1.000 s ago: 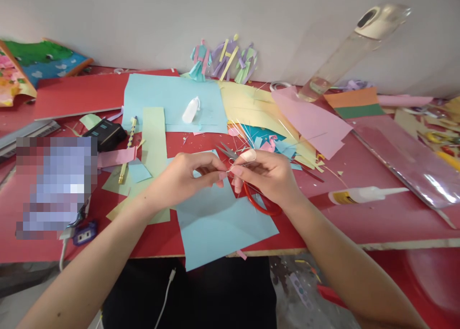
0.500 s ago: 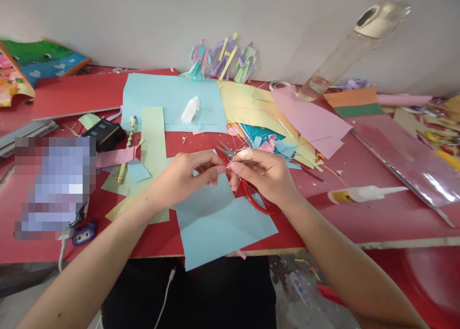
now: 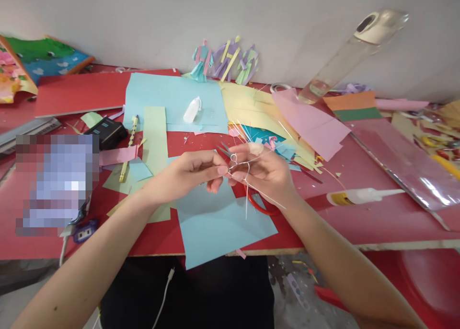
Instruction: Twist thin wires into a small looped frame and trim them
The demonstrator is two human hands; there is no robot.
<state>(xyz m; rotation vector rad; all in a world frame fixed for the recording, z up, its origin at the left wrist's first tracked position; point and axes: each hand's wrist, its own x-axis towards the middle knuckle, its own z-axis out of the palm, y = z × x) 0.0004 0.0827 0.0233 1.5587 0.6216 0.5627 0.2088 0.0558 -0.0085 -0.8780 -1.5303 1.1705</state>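
A thin pale wire figure [image 3: 248, 168] with a small loop at its top is pinched between my two hands, above a light blue paper sheet [image 3: 226, 233]. My left hand [image 3: 199, 171] holds its left end between thumb and fingertips. On the other side, my right hand [image 3: 266, 170] grips the wire with thumb and fingers, and white tape wraps one finger. Several wire ends stick out over the right palm and hang below it. Scissors [image 3: 223, 149] with red handles lie behind and under my right hand, partly hidden by it.
Three paper dolls [image 3: 226, 60] lean against the wall. Beyond my hands lies a small white bottle [image 3: 192, 110]. At right are a glue bottle [image 3: 362, 196] and a tall clear bottle [image 3: 339, 60]. A pencil [image 3: 129, 149] and a blurred-out device [image 3: 57, 185] lie left.
The wire figure has turned and shows more clearly, its ends now spread across my right palm. My right hand has rolled open somewhat, still pinching it. My left hand keeps its place.
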